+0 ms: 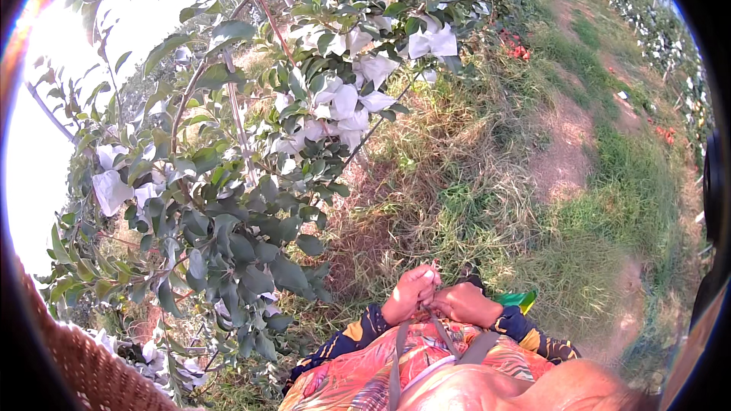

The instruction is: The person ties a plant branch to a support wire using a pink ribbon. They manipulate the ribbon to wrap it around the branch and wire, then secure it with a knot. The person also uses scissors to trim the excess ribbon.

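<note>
My left hand point(410, 293) and my right hand point(467, 303) meet in front of my waist, at the bottom middle of the view. The left thumb lies over bent fingers, and a thin end of something sticks up at its fingertips, too small to name. Grey straps point(398, 357) run down from just below the hands over a bright patterned garment point(365, 374). The right hand's fingers are bent inward beside the left; what they hold is hidden. Dark patterned sleeves cover both forearms.
A leafy fruit tree point(240, 228) with white bags point(345, 103) on its branches stands at the left. Dry and green grass point(457, 200) covers the ground ahead. Red things point(517, 51) lie by a dirt path point(565, 142). A green object point(517, 299) is beside the right wrist.
</note>
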Available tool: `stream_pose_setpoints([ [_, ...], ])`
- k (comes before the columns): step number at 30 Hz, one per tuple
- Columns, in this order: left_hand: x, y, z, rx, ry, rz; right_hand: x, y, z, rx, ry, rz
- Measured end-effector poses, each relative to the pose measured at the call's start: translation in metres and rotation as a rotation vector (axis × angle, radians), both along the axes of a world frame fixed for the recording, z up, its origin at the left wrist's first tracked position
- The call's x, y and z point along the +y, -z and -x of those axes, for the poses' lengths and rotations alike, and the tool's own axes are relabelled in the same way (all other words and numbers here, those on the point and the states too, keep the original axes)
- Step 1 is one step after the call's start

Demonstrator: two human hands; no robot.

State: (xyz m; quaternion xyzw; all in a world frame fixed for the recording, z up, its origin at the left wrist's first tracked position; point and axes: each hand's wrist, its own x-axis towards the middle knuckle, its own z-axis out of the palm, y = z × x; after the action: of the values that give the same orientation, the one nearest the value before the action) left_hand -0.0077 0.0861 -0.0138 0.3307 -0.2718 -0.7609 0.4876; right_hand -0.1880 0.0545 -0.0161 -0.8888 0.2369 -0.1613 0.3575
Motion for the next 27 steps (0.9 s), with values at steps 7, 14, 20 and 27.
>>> stream_pose_setpoints([
  [7,-0.020,0.009,0.008,0.048,-0.087,-0.029,-0.013,0.012,0.010,-0.059,0.099,0.024],
  [14,-0.031,0.016,0.001,-0.092,-0.219,0.017,-0.028,-0.006,0.003,-0.020,0.214,-0.115],
  [20,-0.021,0.028,-0.005,-0.200,-0.307,0.115,-0.032,-0.023,-0.019,0.117,0.184,-0.383],
  [27,-0.010,0.021,-0.020,-0.158,-0.255,0.090,-0.031,-0.005,-0.043,-0.028,0.158,-0.613],
])
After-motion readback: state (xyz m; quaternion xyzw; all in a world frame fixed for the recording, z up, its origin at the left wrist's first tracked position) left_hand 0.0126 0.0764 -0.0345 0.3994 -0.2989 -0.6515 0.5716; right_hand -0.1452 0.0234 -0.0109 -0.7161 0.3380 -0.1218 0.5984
